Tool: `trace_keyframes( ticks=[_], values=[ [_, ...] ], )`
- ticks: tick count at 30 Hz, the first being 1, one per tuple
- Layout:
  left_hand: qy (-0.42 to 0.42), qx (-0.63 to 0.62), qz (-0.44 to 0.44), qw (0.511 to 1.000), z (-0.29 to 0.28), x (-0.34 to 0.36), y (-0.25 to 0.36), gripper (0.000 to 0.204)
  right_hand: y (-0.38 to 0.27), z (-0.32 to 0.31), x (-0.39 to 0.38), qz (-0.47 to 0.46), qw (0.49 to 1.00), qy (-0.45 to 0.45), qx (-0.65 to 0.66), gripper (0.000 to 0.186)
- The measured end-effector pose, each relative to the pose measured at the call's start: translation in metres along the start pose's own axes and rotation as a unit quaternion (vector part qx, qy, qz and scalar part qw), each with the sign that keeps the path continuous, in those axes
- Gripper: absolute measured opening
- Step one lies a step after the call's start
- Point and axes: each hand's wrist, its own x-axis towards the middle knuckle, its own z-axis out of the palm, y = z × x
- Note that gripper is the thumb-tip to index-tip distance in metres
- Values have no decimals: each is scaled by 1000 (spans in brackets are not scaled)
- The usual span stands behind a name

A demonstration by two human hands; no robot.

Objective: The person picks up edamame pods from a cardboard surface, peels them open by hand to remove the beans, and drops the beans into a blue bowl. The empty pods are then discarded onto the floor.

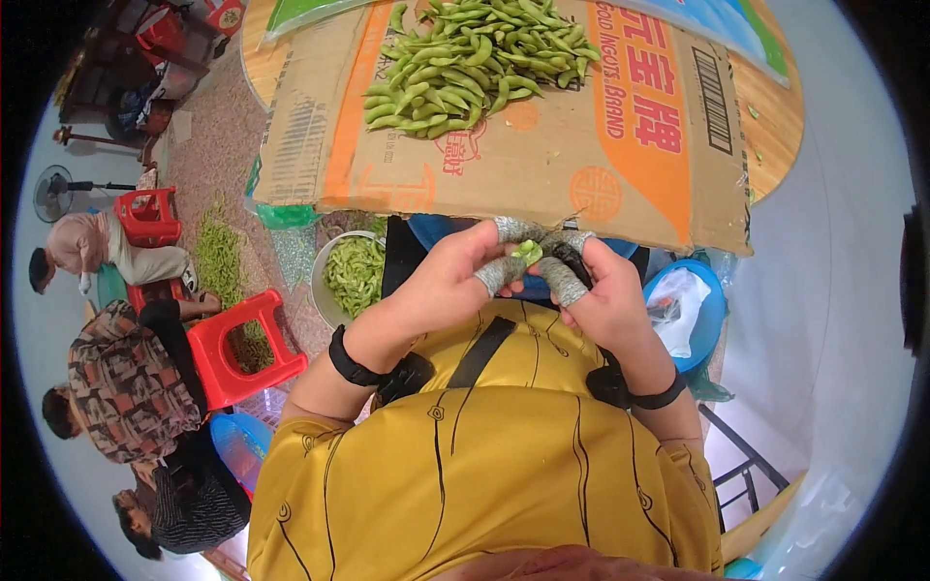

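Between your wrapped fingertips (498,276), your left hand (448,278) pinches a green pod (526,252); your right hand's (617,298) grip is unclear. Likely shelling; next calls for thumb pressure.

Pale wall (852,223) on R, speckled flr (231,116) w/ red stools (215,366), fan (55,194) far L.
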Motion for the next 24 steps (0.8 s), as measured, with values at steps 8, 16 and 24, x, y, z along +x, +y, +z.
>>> trace_keyframes(
  ticks=[8, 16, 24],
  values=[
    [8, 177, 1, 984, -1, -11, -1, 44, 4, 5, 11, -204, 949, 65, -233, 25],
    [96, 334, -23, 937, -7, -18, -8, 38, 9, 8, 3, -226, 905, 90, -350, 20],
    [18, 107, 46, 993, -2, -15, 1, 50, -4, 16, 6, -312, 906, 67, -277, 30]
  ],
)
